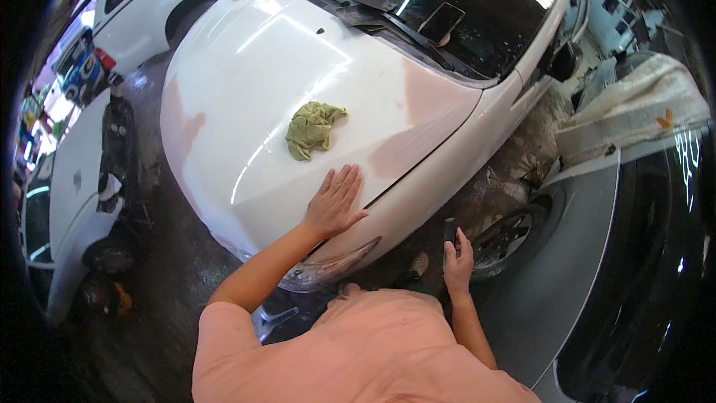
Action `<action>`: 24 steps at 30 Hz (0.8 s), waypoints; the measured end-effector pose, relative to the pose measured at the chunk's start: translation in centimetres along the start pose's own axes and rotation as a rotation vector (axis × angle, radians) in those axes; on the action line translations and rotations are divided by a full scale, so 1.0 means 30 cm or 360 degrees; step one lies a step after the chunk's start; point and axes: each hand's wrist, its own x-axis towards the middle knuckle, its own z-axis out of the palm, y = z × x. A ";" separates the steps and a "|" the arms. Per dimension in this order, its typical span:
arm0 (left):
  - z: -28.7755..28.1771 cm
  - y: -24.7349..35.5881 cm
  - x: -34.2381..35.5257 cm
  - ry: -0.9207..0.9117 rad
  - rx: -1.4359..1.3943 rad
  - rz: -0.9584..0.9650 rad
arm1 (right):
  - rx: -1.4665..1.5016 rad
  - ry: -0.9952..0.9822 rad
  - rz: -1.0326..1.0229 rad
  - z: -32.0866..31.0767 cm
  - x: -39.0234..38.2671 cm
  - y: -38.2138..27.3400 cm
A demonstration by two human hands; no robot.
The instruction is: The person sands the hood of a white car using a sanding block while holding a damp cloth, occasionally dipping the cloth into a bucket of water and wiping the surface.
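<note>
My left hand (335,205) lies flat on the white car hood (240,109), fingers extended, just left of a pinkish patch (432,101) on the paint near the hood's seam. A crumpled olive-green cloth (313,130) rests on the hood a short way beyond my fingertips. Off the car's right side, lower down, my right hand (459,257) grips a small dark block (450,230). More pinkish patches show along the hood's left edge and near its top left corner. The windshield (470,22) and its wipers are above the hood.
A grey vehicle (567,254) stands close on my right, a pale draped sheet (634,104) beyond it. On the left are a partly dismantled light-colored car (71,194), a blue-and-red object (87,75) and a white vehicle (142,7). Dark floor (171,269) shows between the cars.
</note>
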 end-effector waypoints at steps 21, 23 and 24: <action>0.200 0.439 0.496 0.0285 0.0184 -0.1564 | 0.0912 -0.0783 -0.0730 -0.108 0.984 -0.193; 0.209 0.467 0.518 0.0317 0.0186 -0.1628 | 0.0992 -0.0908 -0.0677 -0.082 1.056 -0.212; 0.217 0.487 0.528 0.0323 0.0162 -0.1670 | 0.1048 -0.0993 -0.0637 -0.084 1.081 -0.240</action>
